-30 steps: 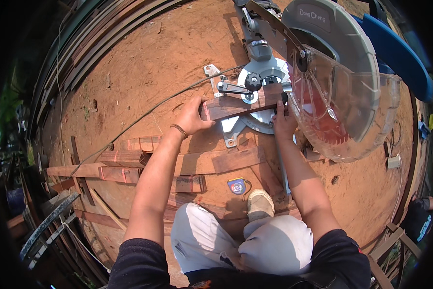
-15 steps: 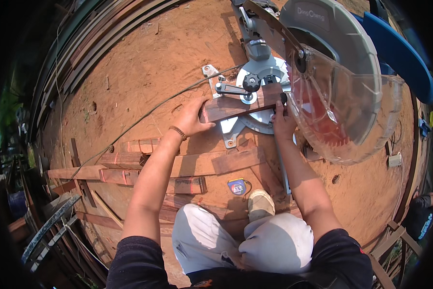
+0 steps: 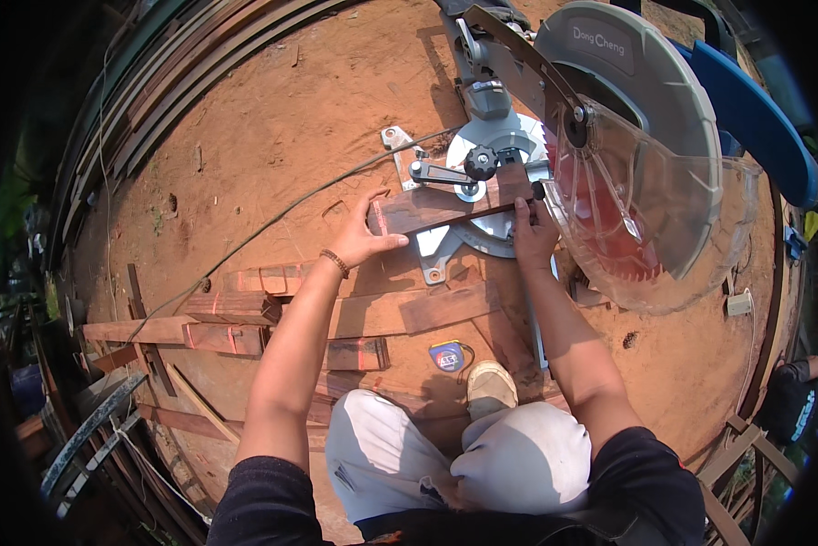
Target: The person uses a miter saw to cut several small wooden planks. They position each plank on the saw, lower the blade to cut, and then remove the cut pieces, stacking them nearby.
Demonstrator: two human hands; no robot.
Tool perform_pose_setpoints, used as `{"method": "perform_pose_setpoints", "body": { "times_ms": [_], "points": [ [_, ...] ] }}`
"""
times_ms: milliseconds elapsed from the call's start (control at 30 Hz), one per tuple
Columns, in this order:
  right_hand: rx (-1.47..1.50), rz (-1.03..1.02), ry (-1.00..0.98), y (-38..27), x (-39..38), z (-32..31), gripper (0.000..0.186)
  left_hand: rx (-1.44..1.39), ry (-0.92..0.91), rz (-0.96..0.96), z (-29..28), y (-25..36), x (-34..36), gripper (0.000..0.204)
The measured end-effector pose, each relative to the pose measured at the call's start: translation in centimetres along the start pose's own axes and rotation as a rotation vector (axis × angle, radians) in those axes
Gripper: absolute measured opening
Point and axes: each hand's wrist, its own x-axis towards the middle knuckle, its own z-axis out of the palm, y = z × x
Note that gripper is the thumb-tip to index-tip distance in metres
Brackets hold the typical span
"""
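A short dark reddish-brown wooden board (image 3: 427, 209) lies across the base of a miter saw (image 3: 493, 132), under its clamp arm with a black knob (image 3: 480, 163). My left hand (image 3: 365, 235) grips the board's left end, thumb along the near edge and fingers round the far side. Near the board's right end, my right hand (image 3: 534, 227) has its fingers closed against the near edge, close to a small black knob. The saw's toothed blade, behind a clear guard (image 3: 673, 218), is raised just right of that hand.
Behind my left forearm lie stacked wooden pieces with red marks (image 3: 232, 308). A blue tape measure (image 3: 450, 356) rests on the dirt by my shoe (image 3: 492, 389). A cable (image 3: 282, 217) runs to the saw. Long boards (image 3: 168, 100) line the far left; a person (image 3: 791, 400) shows at right.
The board has shifted slightly left on the saw base, with my left hand moving along with it. My right hand stays at the board's right end.
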Motion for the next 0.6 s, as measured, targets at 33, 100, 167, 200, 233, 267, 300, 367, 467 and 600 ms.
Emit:
{"method": "perform_pose_setpoints", "body": {
  "times_ms": [33, 100, 167, 200, 233, 267, 300, 367, 467, 600],
  "points": [
    [0.044, 0.001, 0.003, -0.2, 0.0, 0.0, 0.035, -0.229, 0.05, -0.116, 0.6, -0.5, -0.1, 0.063],
    [0.1, 0.065, -0.013, -0.6, 0.0, 0.0, 0.032, -0.532, 0.046, -0.405, 1.5, -1.2, -0.2, 0.066],
    [0.115, 0.208, -0.032, -0.9, -0.4, -0.1, 0.028, -0.652, 0.05, -0.53, 1.8, -1.8, -0.6, 0.059],
    [0.135, 0.182, -0.062, -1.0, -0.9, -0.3, 0.028, -0.64, 0.041, -0.509, 1.5, -2.0, -1.1, 0.059],
    [0.15, 0.16, -0.083, -1.2, -1.5, -0.4, 0.03, -0.631, 0.031, -0.487, 1.0, -2.2, -1.8, 0.058],
    [0.198, 0.091, -0.113, -1.3, -2.2, -0.6, 0.034, -0.631, 0.027, -0.452, 0.4, -2.4, -2.6, 0.058],
    [0.086, 0.097, -0.168, -1.5, -3.2, -1.0, 0.041, -0.624, 0.021, -0.466, -0.2, -2.5, -3.9, 0.053],
    [0.06, 0.115, -0.232, -2.1, -5.9, -1.5, 0.049, -0.622, 0.036, -0.473, -1.3, -2.7, -7.4, 0.043],
    [0.301, 0.365, -0.293, -3.3, -11.1, -2.7, 0.064, -0.561, 0.105, -0.445, -1.5, -2.5, -13.4, 0.047],
    [0.781, 0.881, -0.391, -5.6, -17.0, -5.0, 0.081, -0.371, 0.299, -0.183, 0.7, 0.6, -21.8, 0.056]
  ]
}}
